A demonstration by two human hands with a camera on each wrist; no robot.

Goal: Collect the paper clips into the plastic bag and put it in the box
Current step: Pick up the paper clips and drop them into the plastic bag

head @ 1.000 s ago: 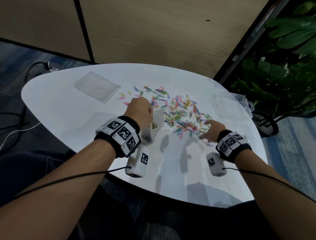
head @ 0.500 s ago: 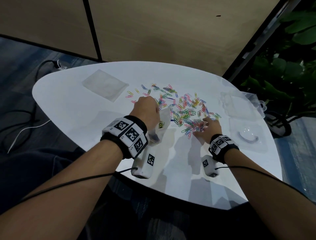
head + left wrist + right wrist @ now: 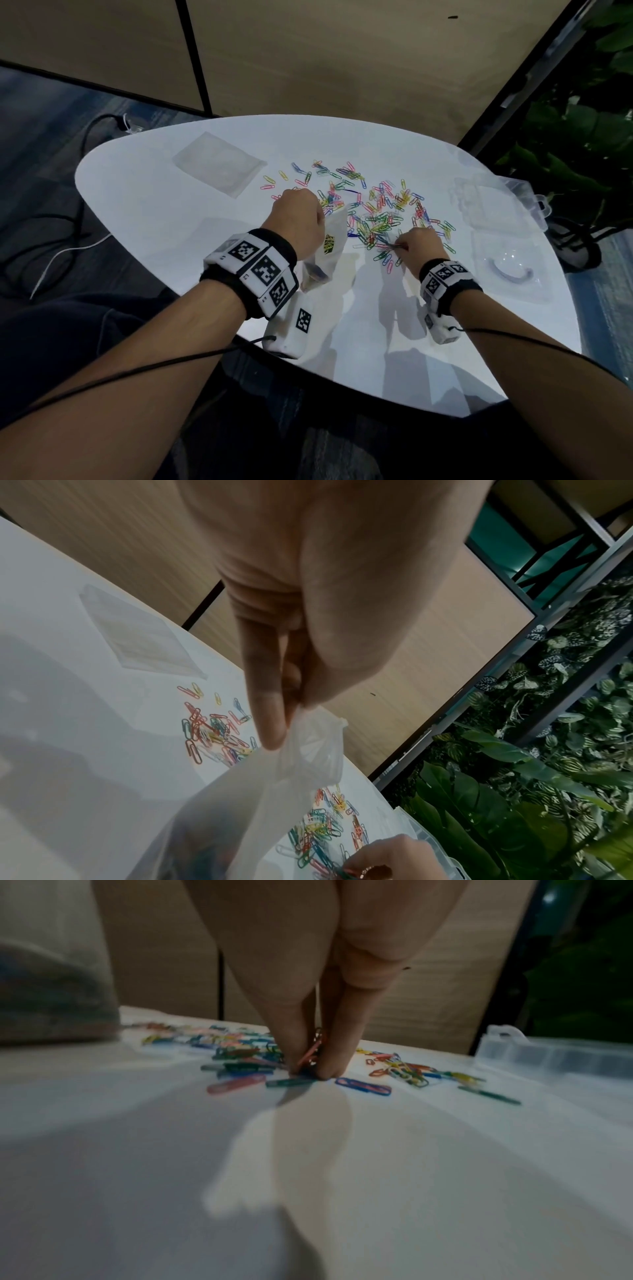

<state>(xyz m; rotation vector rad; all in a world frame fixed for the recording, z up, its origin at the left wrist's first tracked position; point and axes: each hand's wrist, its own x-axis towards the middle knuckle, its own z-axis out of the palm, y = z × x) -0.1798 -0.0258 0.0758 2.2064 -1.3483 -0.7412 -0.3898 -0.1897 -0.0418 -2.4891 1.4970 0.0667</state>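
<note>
While the left hand (image 3: 298, 219) pinches the rim of the plastic bag (image 3: 330, 236) and holds it up over the bench (image 3: 144, 205), the right hand (image 3: 418, 244) pinches a small bunch of paper clips (image 3: 310, 1053) at the near edge of the scattered pile (image 3: 380, 212). From that pinch the bag mouth lies just to the left, so the right hand likely carries them leftward. Beyond the pile to the right sits the clear box (image 3: 486, 202).
</note>
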